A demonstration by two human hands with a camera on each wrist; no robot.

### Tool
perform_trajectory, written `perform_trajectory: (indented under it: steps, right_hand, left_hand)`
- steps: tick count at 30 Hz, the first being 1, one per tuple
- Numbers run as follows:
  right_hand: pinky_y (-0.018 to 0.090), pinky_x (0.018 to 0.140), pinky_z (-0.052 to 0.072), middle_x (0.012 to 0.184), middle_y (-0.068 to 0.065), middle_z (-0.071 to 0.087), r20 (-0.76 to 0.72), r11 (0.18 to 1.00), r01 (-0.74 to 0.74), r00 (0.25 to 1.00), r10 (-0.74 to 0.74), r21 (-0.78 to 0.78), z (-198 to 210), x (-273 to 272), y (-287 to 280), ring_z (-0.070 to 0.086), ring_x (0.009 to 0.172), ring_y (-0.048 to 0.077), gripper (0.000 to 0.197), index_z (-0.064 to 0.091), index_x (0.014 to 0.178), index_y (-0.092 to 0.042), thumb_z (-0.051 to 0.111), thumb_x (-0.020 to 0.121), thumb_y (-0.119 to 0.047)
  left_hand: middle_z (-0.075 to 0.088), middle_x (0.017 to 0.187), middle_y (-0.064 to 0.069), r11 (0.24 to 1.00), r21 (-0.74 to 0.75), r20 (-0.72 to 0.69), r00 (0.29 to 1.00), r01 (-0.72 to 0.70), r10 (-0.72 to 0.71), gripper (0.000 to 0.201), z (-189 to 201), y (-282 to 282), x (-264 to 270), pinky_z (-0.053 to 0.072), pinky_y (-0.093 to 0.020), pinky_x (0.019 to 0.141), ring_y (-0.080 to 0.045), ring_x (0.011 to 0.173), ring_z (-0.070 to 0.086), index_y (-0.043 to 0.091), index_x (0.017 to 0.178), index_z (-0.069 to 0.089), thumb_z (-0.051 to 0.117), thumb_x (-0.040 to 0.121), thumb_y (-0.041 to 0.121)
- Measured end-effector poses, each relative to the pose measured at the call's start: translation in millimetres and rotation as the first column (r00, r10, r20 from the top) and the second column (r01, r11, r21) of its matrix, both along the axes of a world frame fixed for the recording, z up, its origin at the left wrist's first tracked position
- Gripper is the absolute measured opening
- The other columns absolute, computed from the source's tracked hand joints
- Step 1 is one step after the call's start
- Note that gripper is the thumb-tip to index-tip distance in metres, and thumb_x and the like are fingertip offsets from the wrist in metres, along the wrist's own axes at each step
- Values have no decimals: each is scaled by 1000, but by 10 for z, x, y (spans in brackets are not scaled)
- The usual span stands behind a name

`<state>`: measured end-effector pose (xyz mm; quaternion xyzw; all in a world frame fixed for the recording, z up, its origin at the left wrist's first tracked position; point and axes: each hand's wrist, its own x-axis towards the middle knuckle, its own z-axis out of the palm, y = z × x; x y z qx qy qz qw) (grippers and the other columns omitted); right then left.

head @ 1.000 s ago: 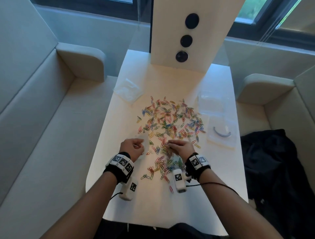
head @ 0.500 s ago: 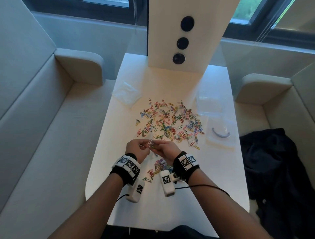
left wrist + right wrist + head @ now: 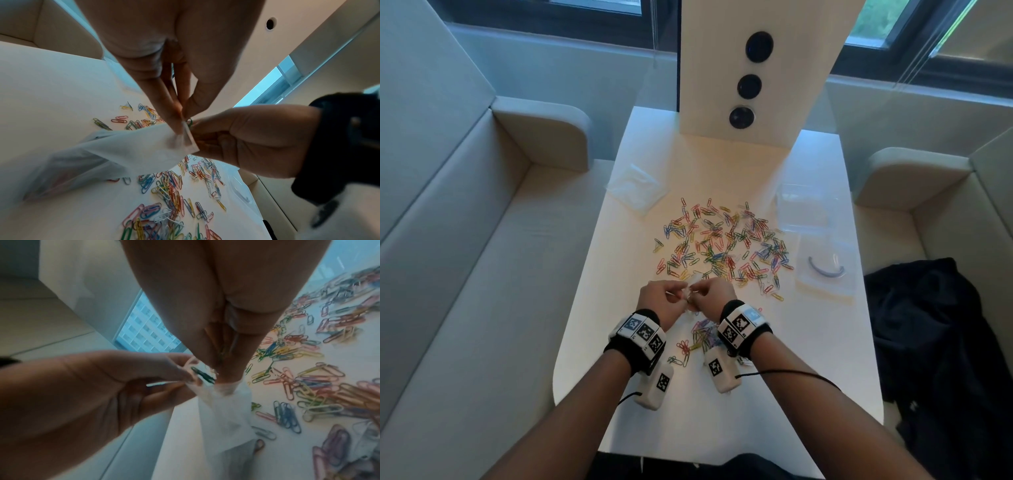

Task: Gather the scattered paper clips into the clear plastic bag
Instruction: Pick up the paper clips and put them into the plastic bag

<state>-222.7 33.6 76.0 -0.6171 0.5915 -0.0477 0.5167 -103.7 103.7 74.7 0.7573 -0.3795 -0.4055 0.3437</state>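
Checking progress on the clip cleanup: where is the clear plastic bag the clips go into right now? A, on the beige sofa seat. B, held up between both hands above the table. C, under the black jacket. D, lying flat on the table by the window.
B: the left hand and right hand both pinch the top of the clear plastic bag, which hangs above the white table.

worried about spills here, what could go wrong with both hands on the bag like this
1. Both the left hand and right hand pinch only the top edge of the clear plastic bag; a slip could dump its clips.
2. A green paper clip sits at the mouth and might fall out.
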Motion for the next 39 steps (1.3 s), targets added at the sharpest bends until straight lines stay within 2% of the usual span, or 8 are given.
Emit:
perform_trajectory:
  steps: [4, 12, 18, 23, 27, 30, 35, 39]
  right_hand:
    - [42, 81, 60, 95, 13, 74, -20, 998, -32, 999, 33, 50, 29, 18, -45, 72, 85, 26, 25, 73, 101, -7, 69, 79, 3]
    - [25, 70, 53, 81, 2, 70, -192, 919, -351, 929, 318, -177, 127, 8, -5, 63, 69, 14, 17, 78, 96, -12, 62, 90, -14]
    - [38, 77, 61, 91, 0, 73, 40, 976, -52, 997, 62, -213, -10, -437, -17, 70, 77, 17, 14, 75, 100, -17, 69, 87, -17]
    - [44, 101, 47, 142, 14, 32, -528, 990, -136, 838, 139, 45, -480, -1061, 43, 51, 122, 34, 109, 31, 146, -21, 86, 58, -54]
    - [46, 100, 47, 136, 11, 27, -539, 969, -237, 826, 165, -66, -685, -1029, 244, 42, 123, 33, 122, 25, 145, -29, 86, 45, -64]
    - [42, 98, 49, 137, 8, 28, -516, 945, -294, 838, 181, -146, -788, -840, 334, 39, 123, 29, 109, 30, 143, -32, 84, 53, -60]
    - [36, 93, 51, 113, 5, 53, -423, 889, -345, 884, 200, -302, -791, -674, 316, 54, 104, 24, 33, 63, 119, -18, 66, 87, -26]
    - [35, 89, 53, 96, 6, 67, -340, 922, -246, 930, 138, -300, -750, -777, 172, 62, 87, 22, 16, 77, 93, -12, 63, 87, -7]
  left_hand:
    - [73, 84, -1, 1000, -9, 12, 1000, -4, 4, 30, -12, 4, 6, 60, -31, 79, -15, 74, 71, 12, 108, 73, 70, 78, 8]
    - [72, 88, 0, 1000, 4, 10, 1000, 0, 0, 32, -11, 20, 0, 57, -26, 84, -12, 78, 70, 14, 111, 72, 71, 79, 10]
    - [72, 89, 2, 998, 5, -14, 998, -58, 58, 37, -1, 81, 120, 56, -23, 84, -11, 80, 69, 16, 113, 70, 73, 77, 8]
    - [72, 93, 2, 994, 26, -40, 993, -110, 111, 38, 8, 153, 323, 56, -30, 89, -14, 86, 70, 19, 114, 70, 74, 77, 10]
    - [72, 94, 2, 990, 25, -38, 990, -138, 139, 37, 19, 184, 388, 55, -27, 88, -13, 86, 70, 19, 114, 70, 74, 78, 10]
    - [72, 93, 2, 990, 31, -34, 990, -135, 136, 37, 22, 203, 371, 54, -26, 88, -13, 86, 70, 19, 114, 70, 73, 78, 10]
    - [73, 91, 3, 990, 43, -31, 991, -131, 132, 37, 18, 211, 325, 54, -24, 87, -11, 84, 70, 19, 113, 70, 73, 78, 10]
    - [72, 91, 3, 991, 46, -35, 992, -123, 124, 36, 4, 201, 284, 53, -22, 85, -12, 85, 70, 19, 113, 70, 73, 78, 11]
